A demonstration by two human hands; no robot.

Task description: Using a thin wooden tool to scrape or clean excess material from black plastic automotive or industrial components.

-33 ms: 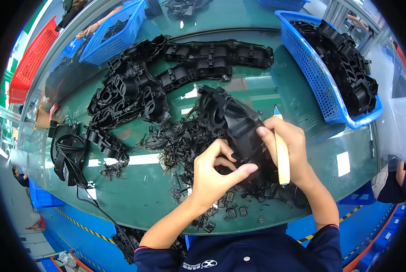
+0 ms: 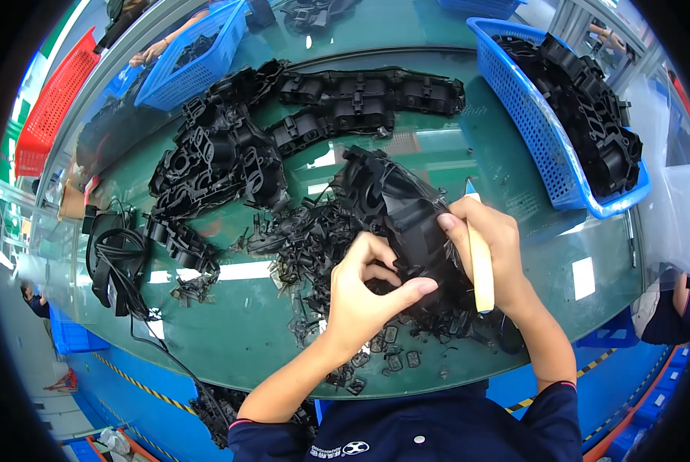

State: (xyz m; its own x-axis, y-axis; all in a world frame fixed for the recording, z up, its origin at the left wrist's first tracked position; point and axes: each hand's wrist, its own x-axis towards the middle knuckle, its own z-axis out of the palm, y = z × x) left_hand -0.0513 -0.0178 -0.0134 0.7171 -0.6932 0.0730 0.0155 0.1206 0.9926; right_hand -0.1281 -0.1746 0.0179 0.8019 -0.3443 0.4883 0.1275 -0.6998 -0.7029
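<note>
A black moulded plastic part (image 2: pixel 414 223) with hollow round openings is held upright, tilted, over the table in front of me. My left hand (image 2: pixel 368 289) grips its near left side, thumb across the near face and fingers curled round the edge. At its right side, my right hand (image 2: pixel 491 242) is closed round a slim tool with a cream handle (image 2: pixel 480 269). That tool's narrow blue tip (image 2: pixel 470 187) points away from me, past the part. Beneath and to the left lies a heap of black plastic scraps (image 2: pixel 314 242).
More black moulded parts (image 2: pixel 218 154) lie at the back left of the green table (image 2: pixel 245 339). A blue basket (image 2: pixel 526 127) full of black parts stands at right, another blue basket (image 2: pixel 198 69) at far left. A coiled black cable (image 2: pixel 121 250) lies at left. Other people's hands (image 2: pixel 154 51) show beyond.
The black part has shifted very slightly in my hands, and the tool handle has moved a touch. Everything else looks the same.
</note>
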